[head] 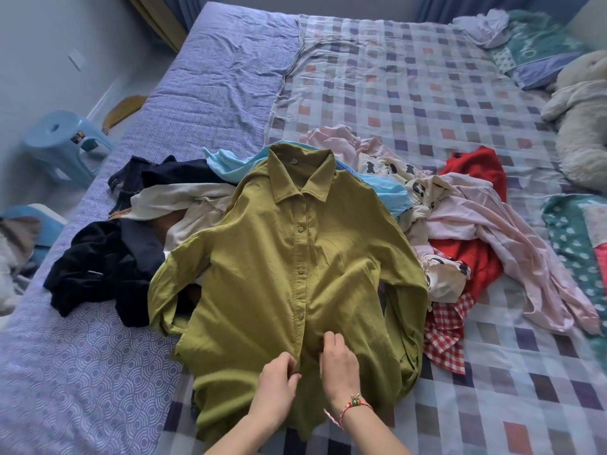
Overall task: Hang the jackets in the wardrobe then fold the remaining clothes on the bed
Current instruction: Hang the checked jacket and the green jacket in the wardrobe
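Observation:
An olive green button shirt [262, 257] lies flat and face up on the bed [410, 87], collar away from me, sleeves bent inward. My left hand [277, 385] pinches the button placket near the hem. My right hand [338, 366], with a beaded bracelet at the wrist, grips the fabric just right of the placket. Behind and beside the shirt lies a heap of unfolded clothes: black garments [98, 267], a cream piece [184, 198], a light blue piece [230, 164], a cartoon-print piece [404, 178], a pink garment [492, 224], a red knit [476, 169] and a red checked piece [443, 336].
A light blue plastic stool [62, 142] stands on the floor to the left of the bed. A cream plush toy [581, 119] and teal pillows [538, 44] lie at the right side. A checked quilt [427, 77] covers the right of the mattress, a lilac sheet [203, 93] the left.

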A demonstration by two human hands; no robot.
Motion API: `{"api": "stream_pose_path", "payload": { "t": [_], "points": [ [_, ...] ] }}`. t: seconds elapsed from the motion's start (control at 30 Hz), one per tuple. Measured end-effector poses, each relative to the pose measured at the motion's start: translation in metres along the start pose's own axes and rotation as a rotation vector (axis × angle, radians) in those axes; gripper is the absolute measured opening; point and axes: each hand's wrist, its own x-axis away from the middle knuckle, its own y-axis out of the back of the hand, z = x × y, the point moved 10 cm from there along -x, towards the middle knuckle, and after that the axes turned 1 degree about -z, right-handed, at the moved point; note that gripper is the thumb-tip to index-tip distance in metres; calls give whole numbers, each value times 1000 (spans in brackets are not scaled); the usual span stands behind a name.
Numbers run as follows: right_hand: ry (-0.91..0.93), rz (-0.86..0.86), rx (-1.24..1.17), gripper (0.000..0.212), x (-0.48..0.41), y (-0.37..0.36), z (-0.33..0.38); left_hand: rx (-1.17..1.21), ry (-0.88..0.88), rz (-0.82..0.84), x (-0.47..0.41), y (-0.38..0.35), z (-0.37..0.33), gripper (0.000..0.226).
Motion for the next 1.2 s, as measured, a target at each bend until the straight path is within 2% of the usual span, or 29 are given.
{"api": "stream_pose_path", "payload": {
  "t": [0.1, 0.27, 0.43, 0.53, 0.63, 0.73, 0.8, 0.9, 1.0, 1.13, 1.2],
  "points": [
    [46, 9, -3, 49, 2, -3, 4, 86, 172, -24, 0, 5, 8, 34],
    [137, -35, 45, 43, 7, 1, 15, 289, 302, 49, 0, -8, 13, 35],
    [9, 10, 46, 41, -2, -8, -4, 316, 254, -11, -1, -6, 7, 29],
    [-41, 88, 60, 17, -12, -5, -11, 315, 252, -49, -1, -3, 4, 24],
    [-48, 231, -228, 22, -15, -16, -14, 351, 238, -59, 0, -2, 2, 23],
    [-104, 302, -437, 10, -3, -12, -18, 416, 248, -49, 2, -6, 4, 19],
    [-144, 341, -569, 22, 10, -16, -20, 412, 244, -62, 4, -7, 5, 12],
    [-163, 321, -609, 28, 23, -13, -20, 372, 229, -113, 9, -4, 4, 5],
    [-143, 267, -600, 30, 23, -5, -16, 350, 231, -131, 11, -2, 4, 6],
    [-149, 205, -643, 30, 26, -1, -17, 332, 216, -91, 11, -2, 1, 4],
    [-157, 200, -678, 30, 28, -4, -18, 341, 219, -51, 11, -4, 2, 10]
  ]
}}
